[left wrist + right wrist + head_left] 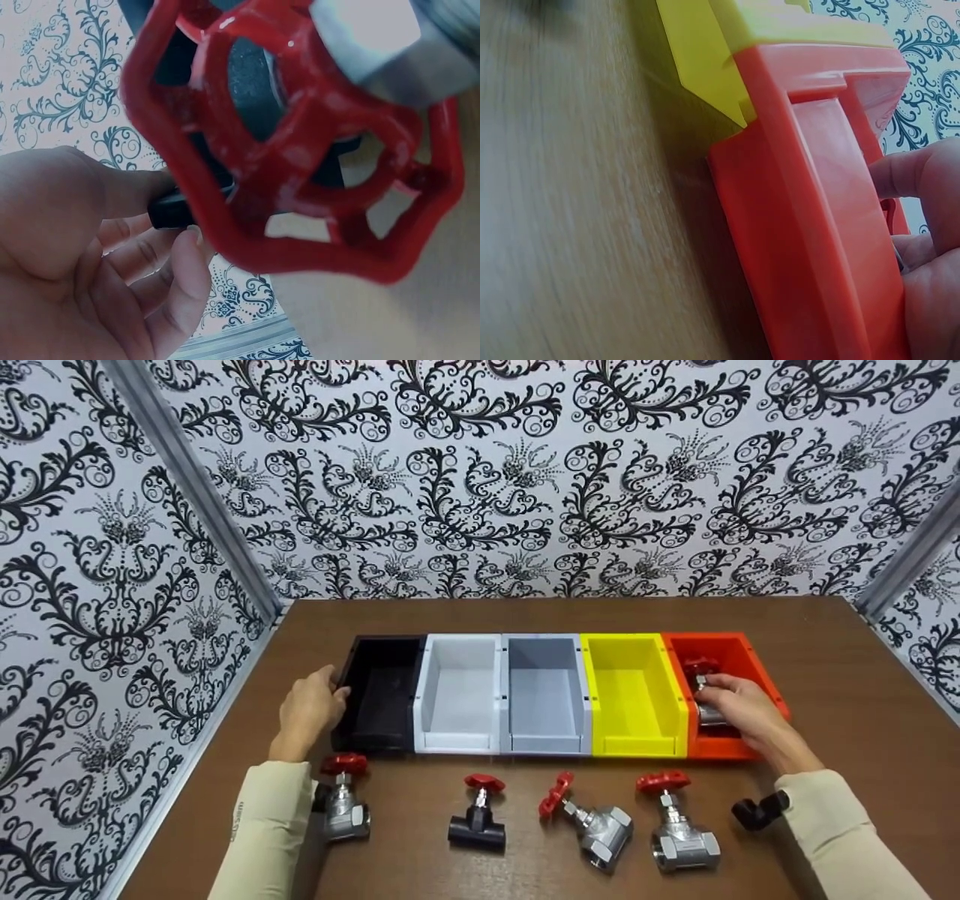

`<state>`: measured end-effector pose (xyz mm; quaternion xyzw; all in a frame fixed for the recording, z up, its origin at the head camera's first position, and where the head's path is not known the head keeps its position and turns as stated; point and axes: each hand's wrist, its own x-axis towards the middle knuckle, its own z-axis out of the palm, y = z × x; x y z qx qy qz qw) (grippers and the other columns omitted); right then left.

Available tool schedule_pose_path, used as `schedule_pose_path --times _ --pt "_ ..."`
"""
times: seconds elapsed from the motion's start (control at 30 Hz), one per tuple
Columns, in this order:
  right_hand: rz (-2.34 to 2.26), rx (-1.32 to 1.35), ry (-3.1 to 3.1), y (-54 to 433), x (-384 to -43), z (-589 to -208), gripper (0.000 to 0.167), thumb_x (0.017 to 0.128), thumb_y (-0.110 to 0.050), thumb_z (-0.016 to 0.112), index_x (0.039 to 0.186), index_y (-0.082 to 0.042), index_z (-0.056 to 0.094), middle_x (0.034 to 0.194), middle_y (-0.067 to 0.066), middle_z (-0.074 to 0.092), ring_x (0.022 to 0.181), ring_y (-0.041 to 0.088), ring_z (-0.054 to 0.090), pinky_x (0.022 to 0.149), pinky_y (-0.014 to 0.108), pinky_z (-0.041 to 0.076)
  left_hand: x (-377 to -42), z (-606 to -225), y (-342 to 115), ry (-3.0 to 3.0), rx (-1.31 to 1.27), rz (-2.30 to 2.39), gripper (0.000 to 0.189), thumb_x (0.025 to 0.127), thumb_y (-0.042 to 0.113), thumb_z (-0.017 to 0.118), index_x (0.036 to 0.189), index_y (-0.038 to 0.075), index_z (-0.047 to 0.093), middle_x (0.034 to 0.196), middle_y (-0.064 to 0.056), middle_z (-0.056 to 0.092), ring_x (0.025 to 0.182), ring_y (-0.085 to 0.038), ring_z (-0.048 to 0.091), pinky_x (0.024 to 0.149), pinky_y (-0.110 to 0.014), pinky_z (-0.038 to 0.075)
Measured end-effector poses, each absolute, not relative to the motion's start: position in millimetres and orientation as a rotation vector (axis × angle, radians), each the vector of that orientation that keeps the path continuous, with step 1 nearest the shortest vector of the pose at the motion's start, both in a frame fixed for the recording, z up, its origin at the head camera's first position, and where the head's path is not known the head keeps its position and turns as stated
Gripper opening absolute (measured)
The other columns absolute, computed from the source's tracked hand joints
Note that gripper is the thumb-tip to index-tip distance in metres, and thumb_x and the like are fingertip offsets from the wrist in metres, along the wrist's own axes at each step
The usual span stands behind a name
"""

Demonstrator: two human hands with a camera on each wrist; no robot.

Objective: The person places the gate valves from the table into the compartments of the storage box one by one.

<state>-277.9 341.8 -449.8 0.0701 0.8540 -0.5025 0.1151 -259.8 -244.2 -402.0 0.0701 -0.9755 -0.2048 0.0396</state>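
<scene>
My left hand [309, 711] is at the left side of the black bin [384, 701]. In the left wrist view its thumb and fingers pinch the bin's black edge [171, 211]. A red handwheel [217, 236] looms in front there, hiding part of the bin; it belongs to a metal valve [348, 814] beside my left sleeve. My right hand [742, 709] reaches into the orange-red bin [761, 667] at the row's right end, holding a metal gate valve [709, 715] with a red wheel. The bin's front wall [817, 225] hides most of that valve in the right wrist view.
White [461, 701], grey [545, 697] and yellow [630, 697] bins stand between the outer two. In front lie a black plastic valve [478, 829], a tilted metal valve [604, 832], another metal valve [684, 844] and a black elbow fitting [756, 812]. Patterned walls enclose the table.
</scene>
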Motion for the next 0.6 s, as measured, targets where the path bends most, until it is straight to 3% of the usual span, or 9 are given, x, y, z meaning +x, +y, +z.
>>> schedule_pose_path --times 0.23,0.43,0.6 --pt "-1.473 0.186 2.505 341.4 -277.4 -450.7 0.068 0.103 -0.029 0.046 0.153 0.007 0.019 0.157 0.032 0.021 0.132 0.041 0.032 0.114 0.054 0.027 -258.9 -401.4 -244.3 -3.0 0.219 -0.628 0.039 0.097 0.021 0.059 0.13 0.0 0.055 0.118 -0.029 0.064 0.11 -0.051 0.059 0.086 -0.063 0.047" --pt "-1.461 0.161 2.51 341.4 -278.5 -450.6 0.069 0.103 -0.03 0.047 0.153 0.007 0.019 0.157 0.032 0.021 0.132 0.039 0.034 0.113 0.052 0.03 -258.6 -402.9 -245.6 -2.969 0.205 -0.645 0.028 0.096 0.019 0.06 0.116 0.0 0.059 0.108 -0.022 0.068 0.105 -0.048 0.061 0.083 -0.062 0.047" --pt "-1.465 0.168 2.504 342.4 -277.4 -449.3 0.068 0.103 -0.03 0.046 0.154 0.006 0.019 0.157 0.031 0.022 0.131 0.039 0.035 0.114 0.054 0.03 -259.6 -403.1 -245.5 -2.966 0.205 -0.648 0.029 0.096 0.02 0.06 0.117 0.001 0.059 0.108 -0.023 0.068 0.104 -0.049 0.062 0.082 -0.062 0.047"
